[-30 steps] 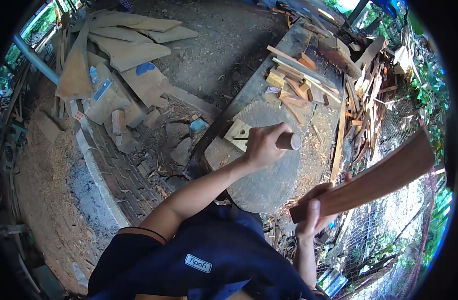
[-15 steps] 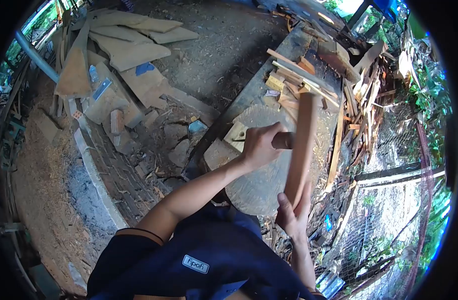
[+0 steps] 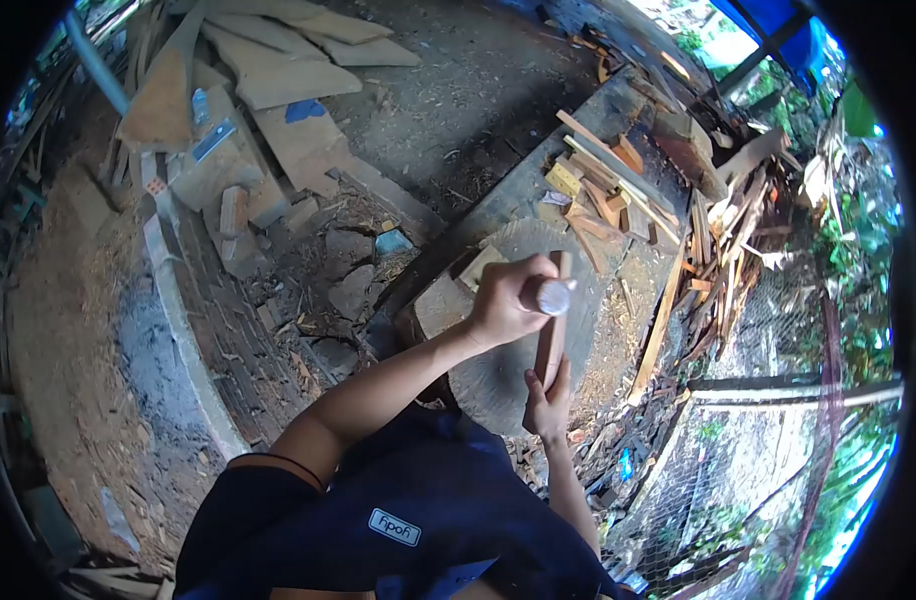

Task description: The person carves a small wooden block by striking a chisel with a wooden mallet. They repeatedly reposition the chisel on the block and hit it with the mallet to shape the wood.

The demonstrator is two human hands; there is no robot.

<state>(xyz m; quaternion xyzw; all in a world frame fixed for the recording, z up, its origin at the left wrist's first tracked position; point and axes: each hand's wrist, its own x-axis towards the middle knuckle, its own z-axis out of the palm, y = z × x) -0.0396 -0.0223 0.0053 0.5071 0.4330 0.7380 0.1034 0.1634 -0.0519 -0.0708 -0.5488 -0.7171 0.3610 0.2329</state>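
Observation:
My left hand (image 3: 513, 305) is closed round a dark, round wooden handle, its pale flat end (image 3: 553, 297) turned up toward me; what lies at its other end is hidden. Behind that end runs a reddish-brown wooden bar (image 3: 551, 352), which overlaps it in this view. Near the bar's lower end my right hand (image 3: 548, 405) grips it, thumb along the left side. Both hands are over a round chopping block (image 3: 488, 385), a sawn log with a cracked, pale top.
Beyond the block, cut wood strips (image 3: 618, 165) lie on a long dark bench (image 3: 508, 190). A heap of split offcuts (image 3: 733, 250) stands at the right, beside wire netting (image 3: 738, 480). Large boards (image 3: 278, 75) lean at the upper left, and a low brick wall (image 3: 208, 270) runs down the left.
The wooden bar has come down and left and appears shorter, with my right hand moving left along with it. The handle's round end now faces up instead of pointing right.

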